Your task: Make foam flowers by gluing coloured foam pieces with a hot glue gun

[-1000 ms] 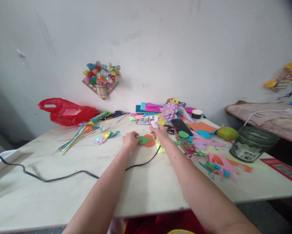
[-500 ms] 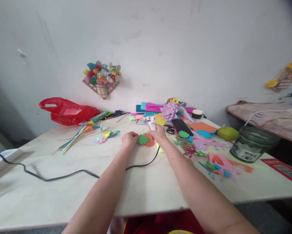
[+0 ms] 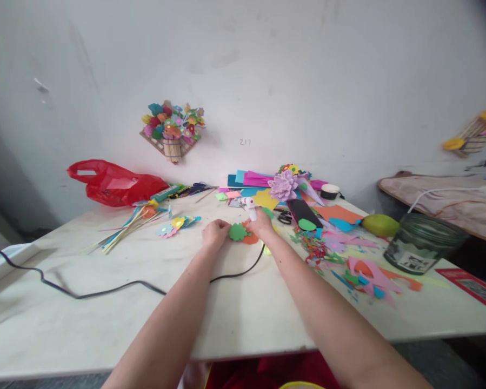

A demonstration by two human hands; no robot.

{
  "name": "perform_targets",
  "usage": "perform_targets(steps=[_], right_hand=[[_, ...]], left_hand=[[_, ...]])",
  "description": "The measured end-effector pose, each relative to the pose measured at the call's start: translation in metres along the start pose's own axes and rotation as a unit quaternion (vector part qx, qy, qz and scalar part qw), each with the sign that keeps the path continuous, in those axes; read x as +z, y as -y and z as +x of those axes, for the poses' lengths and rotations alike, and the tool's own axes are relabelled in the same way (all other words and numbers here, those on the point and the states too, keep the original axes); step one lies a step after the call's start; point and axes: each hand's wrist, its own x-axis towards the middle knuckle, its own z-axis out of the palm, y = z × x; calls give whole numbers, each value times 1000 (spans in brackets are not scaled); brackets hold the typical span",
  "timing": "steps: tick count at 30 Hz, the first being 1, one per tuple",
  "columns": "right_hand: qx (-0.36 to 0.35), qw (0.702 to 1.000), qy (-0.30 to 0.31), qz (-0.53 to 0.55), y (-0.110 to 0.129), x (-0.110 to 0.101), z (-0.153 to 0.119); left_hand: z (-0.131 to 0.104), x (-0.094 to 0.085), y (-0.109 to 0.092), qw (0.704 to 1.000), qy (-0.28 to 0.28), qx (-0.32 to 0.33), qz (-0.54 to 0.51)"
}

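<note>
My left hand (image 3: 215, 234) is closed, its fingertips pinching the left edge of a green scalloped flower cutout (image 3: 238, 232). An orange cutout (image 3: 251, 238) lies against the green one on its right side, partly under it. My right hand (image 3: 263, 223) wraps round a white glue gun (image 3: 251, 206) just beyond the cutouts, and its nozzle points away to the left. A black cord (image 3: 243, 274) runs from below my right hand across the table. Pieces of green and yellow show beside the right hand.
Finished paper flowers (image 3: 178, 222) and thin strips (image 3: 123, 229) lie to the left, near a red plastic bag (image 3: 115, 183). Scissors (image 3: 284, 216), a black phone (image 3: 303, 213), colourful scraps (image 3: 372, 273) and a green glass jar (image 3: 423, 243) are on the right. Coloured sheets (image 3: 263, 177) lie by the wall.
My right hand and the glue gun have shifted slightly left and towards me. A green piece beyond the right hand has come into sight. My left hand keeps its grip.
</note>
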Motion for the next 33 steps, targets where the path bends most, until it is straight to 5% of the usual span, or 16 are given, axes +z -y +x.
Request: perform_targets(steps=[12, 20, 26, 29, 33], right_hand=[[4, 1000, -9, 9, 5, 4, -1], [32, 988, -54, 144, 15, -10, -6], [54, 967, -57, 243, 18, -15, -9], [68, 949, -53, 302, 22, -17, -12], [86, 905, -29, 416, 25, -21, -16]], left_hand=[[-1, 1, 0, 1000, 3, -7, -19], [0, -3, -2, 991, -22, 24, -127], [-6, -4, -6, 919, 53, 96, -380], [-10, -5, -6, 897, 118, 84, -418], [-12, -7, -6, 881, 128, 65, -450]])
